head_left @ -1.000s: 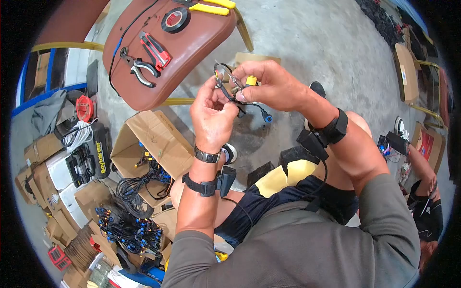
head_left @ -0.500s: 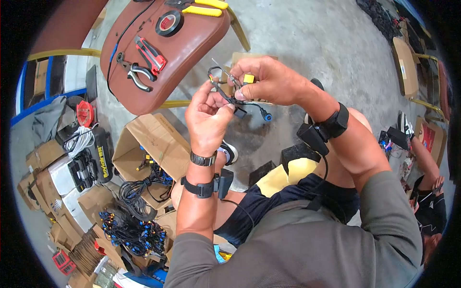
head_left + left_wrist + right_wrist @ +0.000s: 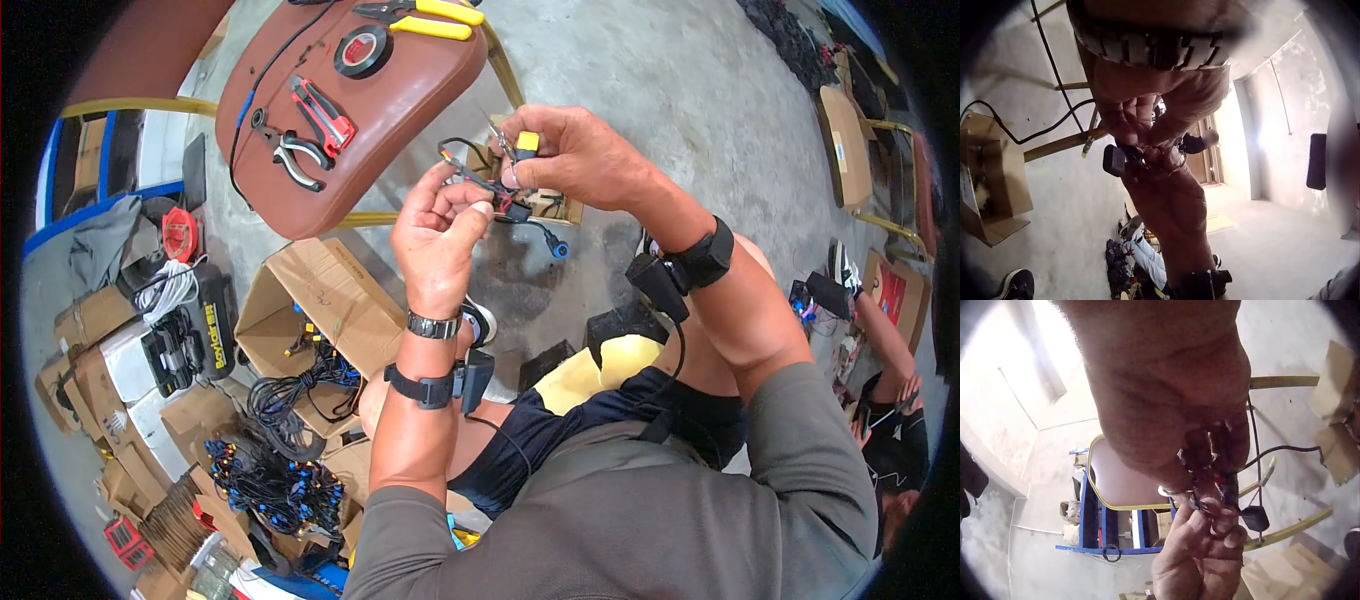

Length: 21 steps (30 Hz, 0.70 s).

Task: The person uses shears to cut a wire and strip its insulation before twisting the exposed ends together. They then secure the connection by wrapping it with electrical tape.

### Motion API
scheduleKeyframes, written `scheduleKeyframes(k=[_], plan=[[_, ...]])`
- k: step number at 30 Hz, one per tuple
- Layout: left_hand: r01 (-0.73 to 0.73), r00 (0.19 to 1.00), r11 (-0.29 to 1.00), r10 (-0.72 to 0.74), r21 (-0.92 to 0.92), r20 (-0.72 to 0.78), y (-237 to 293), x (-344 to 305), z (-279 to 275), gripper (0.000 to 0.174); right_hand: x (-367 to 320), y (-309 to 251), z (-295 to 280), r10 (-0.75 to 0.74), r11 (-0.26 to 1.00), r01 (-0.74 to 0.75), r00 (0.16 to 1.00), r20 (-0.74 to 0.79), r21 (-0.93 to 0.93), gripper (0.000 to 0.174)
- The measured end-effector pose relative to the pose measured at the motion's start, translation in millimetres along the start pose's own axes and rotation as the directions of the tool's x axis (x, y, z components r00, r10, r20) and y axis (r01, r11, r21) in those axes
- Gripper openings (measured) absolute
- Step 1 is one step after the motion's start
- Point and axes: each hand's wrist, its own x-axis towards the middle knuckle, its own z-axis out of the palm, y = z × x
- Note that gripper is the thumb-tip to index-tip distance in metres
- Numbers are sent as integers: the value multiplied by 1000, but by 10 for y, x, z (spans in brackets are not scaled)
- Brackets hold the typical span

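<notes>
The left hand pinches a dark cable between thumb and fingers in the head view. Close beside it on the right, the right hand holds a metal tool with a thin pointed tip, partly hidden by its fingers, and a yellow-topped connector shows at those fingers. A blue-ended connector hangs on a short lead below the hands. Both hands meet at the wires in the left wrist view, where a black block sticks out; the same kind of block hangs in the right wrist view.
A brown chair seat holds black tape, a red cutter, black-and-white pliers and a yellow-handled tool. Below it stands a cardboard box with cables. Another person's arm shows at far right.
The right hand has moved slightly up and right, and the tool's tip has come away from the cable loop. The left hand still pinches the cable, now a little lower beside the right.
</notes>
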Motion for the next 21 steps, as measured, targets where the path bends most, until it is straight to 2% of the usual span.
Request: scheduleKeyframes(k=[3, 4, 7, 10, 13, 16, 19, 20, 21], plan=[[36, 999, 999, -36, -31, 0, 2, 2, 36, 54, -7, 91, 37, -129, 984, 134, 991, 45, -121, 19], [36, 999, 999, -36, -34, -8, 4, -4, 38, 54, -21, 61, 51, -91, 988, 95, 995, 43, -120, 19], [37, 999, 999, -37, -31, -13, 2, -19, 33, 55, -7, 99, 56, -215, 926, 221, 975, 53, -306, 19], [36, 999, 999, -36, -11, 6, -18, -14, 3, 56, -19, 50, 50, -253, 871, 258, 965, 68, -419, 22], [32, 999, 999, -32, 15, -16, -31, -9, -11, 56, 8, 132, 84, -178, 977, 173, 983, -32, -122, 27], [29, 998, 999, -26, 44, -64, -42, 5, -14, 57, 3, 45, 13, -179, 984, 177, 970, -164, -29, 32], [28, 995, 997, -21, 67, -95, -81, 35, -46, 57, -58, -108, -108, -134, 990, 123, 977, -165, -74, 35], [26, 994, 997, -19, 69, -105, -81, 39, -47, 57, -91, -158, -156, -104, 987, 86, 986, -127, -139, 38], [21, 993, 997, -13, 70, -117, -80, 53, -50, 57, -116, -159, -202, -96, 987, 94, 995, -15, -132, 39]])
